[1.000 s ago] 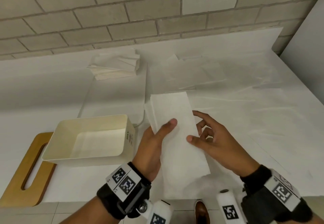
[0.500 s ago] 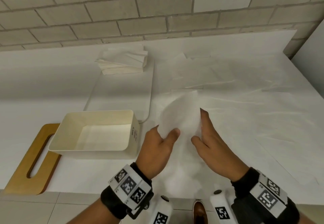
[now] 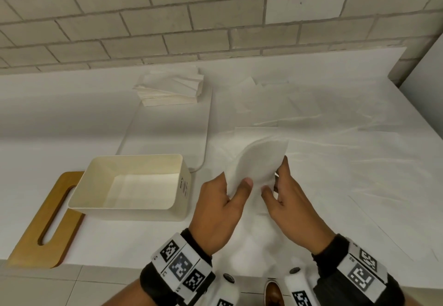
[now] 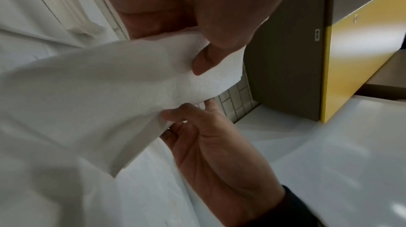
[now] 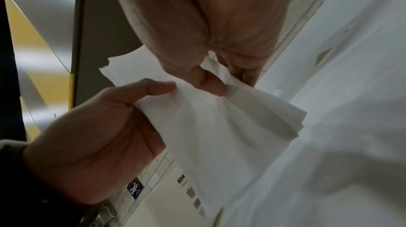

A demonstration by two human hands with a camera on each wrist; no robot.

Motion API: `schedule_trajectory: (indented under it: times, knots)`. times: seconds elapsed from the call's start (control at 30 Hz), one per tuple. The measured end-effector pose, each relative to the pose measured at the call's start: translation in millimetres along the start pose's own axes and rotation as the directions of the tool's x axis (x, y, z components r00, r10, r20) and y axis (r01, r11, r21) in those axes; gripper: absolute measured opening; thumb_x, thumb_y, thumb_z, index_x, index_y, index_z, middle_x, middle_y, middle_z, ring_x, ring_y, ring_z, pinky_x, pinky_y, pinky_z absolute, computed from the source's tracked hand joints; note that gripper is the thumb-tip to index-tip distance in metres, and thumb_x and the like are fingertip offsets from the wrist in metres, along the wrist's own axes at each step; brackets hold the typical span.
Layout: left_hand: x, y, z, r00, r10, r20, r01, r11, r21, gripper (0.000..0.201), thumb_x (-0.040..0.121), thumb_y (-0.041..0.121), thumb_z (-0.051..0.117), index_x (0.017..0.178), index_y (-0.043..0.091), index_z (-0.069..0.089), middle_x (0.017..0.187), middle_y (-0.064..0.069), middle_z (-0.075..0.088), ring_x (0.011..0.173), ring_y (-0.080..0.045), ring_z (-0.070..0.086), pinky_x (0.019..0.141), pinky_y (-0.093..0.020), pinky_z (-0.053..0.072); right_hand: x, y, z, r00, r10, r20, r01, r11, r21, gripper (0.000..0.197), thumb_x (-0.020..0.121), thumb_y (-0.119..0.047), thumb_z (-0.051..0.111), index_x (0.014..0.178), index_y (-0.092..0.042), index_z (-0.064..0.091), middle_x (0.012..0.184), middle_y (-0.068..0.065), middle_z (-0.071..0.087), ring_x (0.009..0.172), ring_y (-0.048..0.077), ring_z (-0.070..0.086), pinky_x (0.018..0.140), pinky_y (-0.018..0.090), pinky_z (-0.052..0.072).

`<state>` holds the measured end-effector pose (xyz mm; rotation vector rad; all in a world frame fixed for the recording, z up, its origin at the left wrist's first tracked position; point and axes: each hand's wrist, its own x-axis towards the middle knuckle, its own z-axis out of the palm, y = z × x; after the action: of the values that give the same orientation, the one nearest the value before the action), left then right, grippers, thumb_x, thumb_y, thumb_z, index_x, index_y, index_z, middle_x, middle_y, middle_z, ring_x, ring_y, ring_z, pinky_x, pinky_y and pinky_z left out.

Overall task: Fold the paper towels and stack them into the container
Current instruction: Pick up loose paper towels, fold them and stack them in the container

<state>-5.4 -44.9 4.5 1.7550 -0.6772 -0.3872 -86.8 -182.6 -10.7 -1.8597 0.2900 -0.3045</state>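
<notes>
The left hand [image 3: 221, 200] pinches the near end of a paper towel [image 3: 257, 164] between thumb and fingers, and the right hand [image 3: 291, 200] grips the same end beside it, the sheet bowed up above the counter. To fold it well, I'd bring the edges level before pressing a crease, then carry it left to the open cream container [image 3: 134, 183], which looks empty. The white countertop [image 3: 48, 114] is spread with loose sheets; a stack of towels [image 3: 170, 87] sits by the tiled wall [image 3: 167, 18], a wooden lid [image 3: 31, 241] left of the container
</notes>
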Motion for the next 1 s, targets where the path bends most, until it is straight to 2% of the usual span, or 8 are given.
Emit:
schedule_trajectory:
  times: [0.07,0.2,0.27,0.37,0.47,0.67,0.77,1.0]
  knots:
    - [-1.1,-10.7,2.8,0.997,-0.074,0.025,0.073,0.996,0.045,0.012,0.099,0.031,0.059,0.105,0.029,0.069,0.098,0.003,0.077,0.091,-0.016,0.073,0.085,-0.039,0.059,0.1,8.7,-0.2,0.993,0.056,0.108,-0.049,0.996,-0.070,0.060,0.098,0.001,0.042,0.127,-0.049,0.026,0.122,-0.015,0.055,0.108,-0.001,0.059,0.086,0.012,0.049]
    - [-3.4,-8.5,1.9,0.981,-0.192,0.031,0.194,0.971,-0.136,0.026,0.100,0.008,0.059,0.105,0.032,0.068,0.099,0.015,0.077,0.096,-0.006,0.072,0.080,-0.016,0.054,-3.4,13.5,-1.4,0.964,0.135,0.228,-0.106,0.985,-0.137,0.061,0.096,-0.003,0.047,0.135,-0.042,0.021,0.126,-0.016,0.051,0.108,0.000,0.057,0.083,0.008,0.046]
    - [1.7,7.0,-8.2,0.962,-0.269,-0.038,0.236,0.898,-0.370,0.026,0.096,0.006,0.063,0.112,0.025,0.069,0.105,0.006,0.078,0.103,-0.017,0.072,0.086,-0.030,0.058,-0.7,0.7,-3.1,0.970,0.099,0.220,-0.072,0.989,-0.127,0.054,0.099,-0.012,0.052,0.130,-0.047,0.025,0.124,-0.016,0.057,0.105,0.000,0.061,0.085,0.014,0.050]
    - [11.6,34.8,-44.7,0.959,-0.253,-0.130,0.141,0.820,-0.554,0.031,0.090,0.000,0.063,0.114,0.018,0.067,0.105,-0.001,0.078,0.099,-0.018,0.074,0.077,-0.032,0.061,11.9,-32.9,-0.6,0.968,0.056,0.246,-0.034,0.995,-0.091,0.035,0.101,-0.019,0.051,0.129,-0.036,0.037,0.112,-0.012,0.068,0.097,0.014,0.069,0.083,0.037,0.058]
    - [18.2,52.8,-112.5,0.940,-0.199,-0.276,0.016,0.836,-0.549,0.031,0.084,0.004,0.067,0.113,0.013,0.067,0.105,-0.001,0.077,0.098,-0.017,0.074,0.071,-0.028,0.060,36.7,-69.7,10.6,0.941,0.002,0.338,0.043,0.991,-0.125,0.034,0.099,-0.017,0.054,0.126,-0.031,0.040,0.110,-0.013,0.068,0.095,0.013,0.068,0.083,0.037,0.057]
    - [4.5,27.6,-262.9,0.881,-0.022,-0.472,0.114,0.979,0.167,0.042,0.081,0.005,0.080,0.114,0.026,0.068,0.088,-0.001,0.077,0.082,-0.015,0.075,0.069,-0.024,0.058,99.6,-111.3,74.8,0.877,0.009,0.480,0.206,0.896,-0.394,0.048,0.091,-0.014,0.057,0.126,-0.032,0.029,0.097,0.004,0.066,0.074,0.018,0.061,0.064,0.031,0.053]
    - [1.7,3.4,-288.9,0.955,-0.035,-0.295,0.221,0.749,0.625,0.059,0.080,0.010,0.082,0.127,0.033,0.055,0.083,0.010,0.071,0.070,-0.002,0.069,0.059,-0.011,0.052,115.8,-115.6,111.6,0.829,0.086,0.552,0.305,0.758,-0.576,0.059,0.088,-0.011,0.055,0.133,-0.033,0.023,0.078,0.005,0.055,0.068,0.021,0.049,0.057,0.032,0.041]
    - [12.6,-39.4,-275.0,0.982,-0.183,0.051,0.039,0.460,0.887,0.073,0.089,0.019,0.068,0.147,0.036,0.027,0.088,0.009,0.064,0.077,-0.017,0.064,0.073,-0.037,0.058,126.2,-106.2,153.1,0.726,0.348,0.593,0.460,0.395,-0.795,0.072,0.090,-0.008,0.052,0.151,-0.018,0.016,0.076,-0.002,0.034,0.067,0.017,0.041,0.054,0.025,0.029]
